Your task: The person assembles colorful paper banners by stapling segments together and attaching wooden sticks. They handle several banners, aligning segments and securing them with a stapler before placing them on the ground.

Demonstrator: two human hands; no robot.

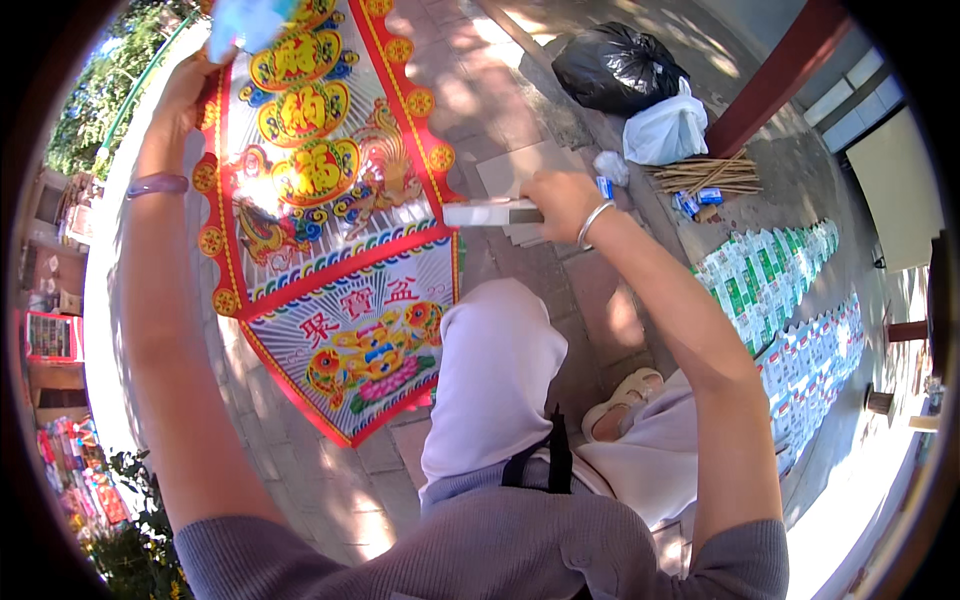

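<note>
A large printed paper decoration (290, 110) with a red scalloped border and yellow round emblems hangs in front of me, above the paving. Its lower section (350, 320) is a tapered panel with fish and a pink lotus. At its upper left edge, my left hand (187, 92) is closed on the red border, with the fingertips partly hidden. My right hand (562, 204) is closed round a flat white stick-like tool (485, 214). That tool's far end meets the decoration's right edge, just above the lower panel. A blurred pale blue thing (250, 22) shows beside my left fingers.
A black plastic bag (618, 68), a white bag (668, 128), a bundle of thin sticks (710, 176) and small blue packets (688, 204) lie at the right. Behind my right forearm stretch rows of green-and-white printed sheets (765, 275). My knee (500, 350) rises close below the decoration.
</note>
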